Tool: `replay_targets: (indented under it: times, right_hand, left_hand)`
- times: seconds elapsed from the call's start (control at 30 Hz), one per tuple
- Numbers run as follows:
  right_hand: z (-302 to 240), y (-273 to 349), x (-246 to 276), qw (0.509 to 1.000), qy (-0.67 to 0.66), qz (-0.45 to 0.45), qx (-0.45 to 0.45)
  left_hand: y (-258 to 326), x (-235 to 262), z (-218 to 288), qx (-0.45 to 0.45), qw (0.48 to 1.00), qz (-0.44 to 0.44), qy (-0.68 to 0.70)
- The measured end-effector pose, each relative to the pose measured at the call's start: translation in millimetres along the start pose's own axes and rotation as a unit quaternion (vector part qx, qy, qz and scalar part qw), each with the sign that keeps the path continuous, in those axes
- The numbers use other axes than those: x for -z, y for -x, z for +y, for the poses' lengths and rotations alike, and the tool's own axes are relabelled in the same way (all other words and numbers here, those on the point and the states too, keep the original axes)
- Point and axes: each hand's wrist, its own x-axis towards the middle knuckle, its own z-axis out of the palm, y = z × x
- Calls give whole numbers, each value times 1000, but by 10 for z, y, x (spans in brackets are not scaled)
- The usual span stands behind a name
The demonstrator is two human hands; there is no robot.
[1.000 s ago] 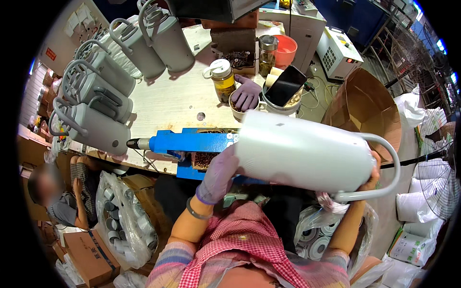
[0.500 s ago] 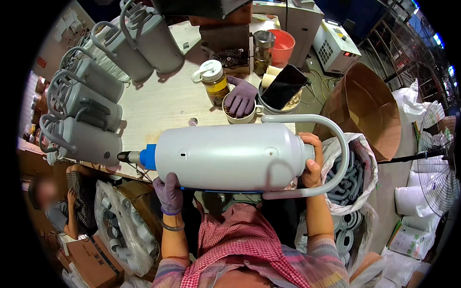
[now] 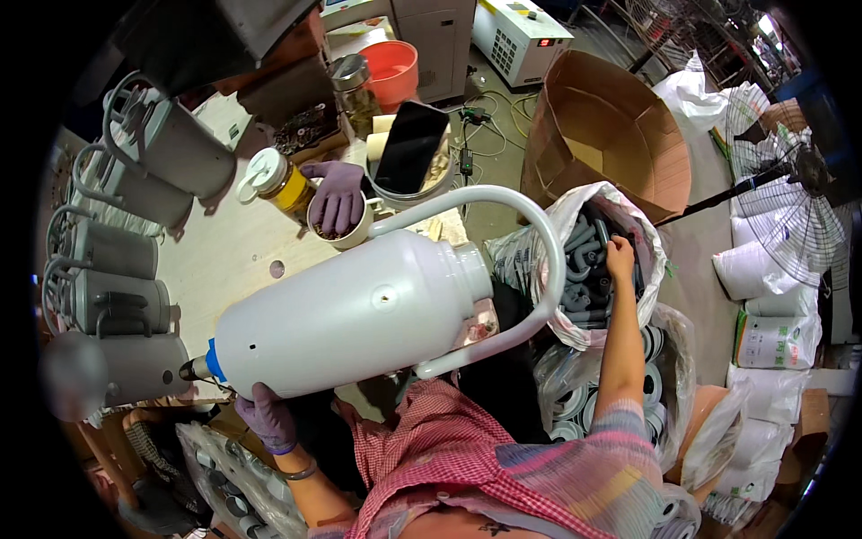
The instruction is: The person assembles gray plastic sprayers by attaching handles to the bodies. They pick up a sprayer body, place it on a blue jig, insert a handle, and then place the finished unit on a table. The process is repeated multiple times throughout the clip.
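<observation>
A light grey thermos jug (image 3: 332, 314) lies on its side in front of me, tilted, with its neck toward the upper right. Its big grey loop handle (image 3: 549, 242) arches round past the neck. In a purple glove, my left hand (image 3: 268, 419) grips the jug's lower edge near the base, thumb up against the wall. A blue piece (image 3: 215, 361) and a dark-tipped metal part show at the base. My bare right hand (image 3: 620, 258) is inside a white bag (image 3: 648, 235) of curved grey plastic handles (image 3: 585, 260), its fingers closed on one of them.
Several finished-looking grey jugs (image 3: 184, 148) stand along the table's left. A cup (image 3: 346, 235) with a purple glove, a lidded jar (image 3: 285, 184), a phone (image 3: 411, 146) and a red bucket (image 3: 392, 76) sit behind. A cardboard box (image 3: 620, 135) and fan (image 3: 790, 171) are at right.
My right hand has left the jug's neck and reached right into the bag of handles. The jug's neck end has swung upward, while my left hand stays at its base. The view has turned right.
</observation>
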Motion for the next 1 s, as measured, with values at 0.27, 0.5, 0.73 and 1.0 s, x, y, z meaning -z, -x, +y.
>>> replay_targets:
  times: [0.27, 0.5, 0.73, 1.0]
  right_hand:
    - [37, -600, -538, 960, 155, -235, -7]
    - [-213, 460, 841, 965, -64, -107, 229]
    - [-154, 1316, 1614, 937, -157, -86, 299]
    - [-46, 1583, 1631, 877, -288, -35, 383]
  left_hand:
    - [14, -54, 125, 7, 999, 34, 13]
    - [28, -18, 206, -21, 999, 19, -26]
    - [-51, -2, 133, 2, 999, 35, 0]
    - [-49, -70, 117, -30, 999, 17, -14]
